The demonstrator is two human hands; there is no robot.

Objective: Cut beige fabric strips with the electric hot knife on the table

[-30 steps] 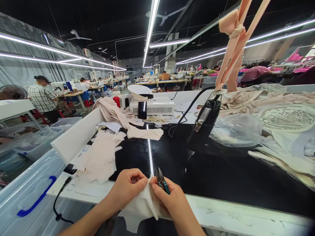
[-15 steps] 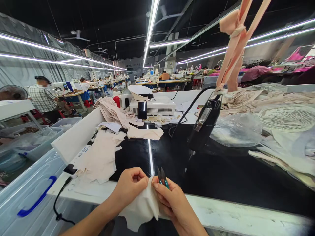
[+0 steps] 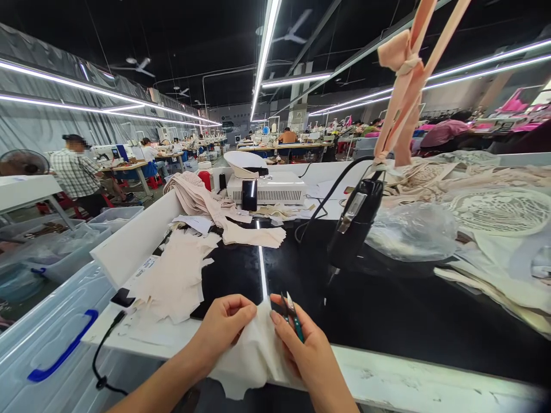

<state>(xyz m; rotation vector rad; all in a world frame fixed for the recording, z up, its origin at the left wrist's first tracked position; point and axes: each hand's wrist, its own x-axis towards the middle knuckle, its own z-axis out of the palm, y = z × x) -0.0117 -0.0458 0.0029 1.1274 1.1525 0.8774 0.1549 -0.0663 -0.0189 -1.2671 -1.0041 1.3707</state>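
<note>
- Your cloth (image 3: 247, 361), lower centre: plain cream.
- Your snips (image 3: 298, 328), lower centre: teal-handled.
- Your tabletop (image 3: 408, 321), centre right: black.
- Knotted strip (image 3: 403, 97), upper right: peach.
- Shirt (image 3: 74, 173), far left: white, dark-checked.

this is a garment workshop: sewing machines (image 3: 102, 151) stand on rows of worktables (image 3: 135, 165), workers (image 3: 74, 172) sit among them, strip lights (image 3: 263, 57) run overhead, and cut fabric pieces (image 3: 172, 278) and openwork-patterned panels (image 3: 501, 211) lie on the near bench (image 3: 400, 310), beside clear plastic bins (image 3: 47, 321).
</note>
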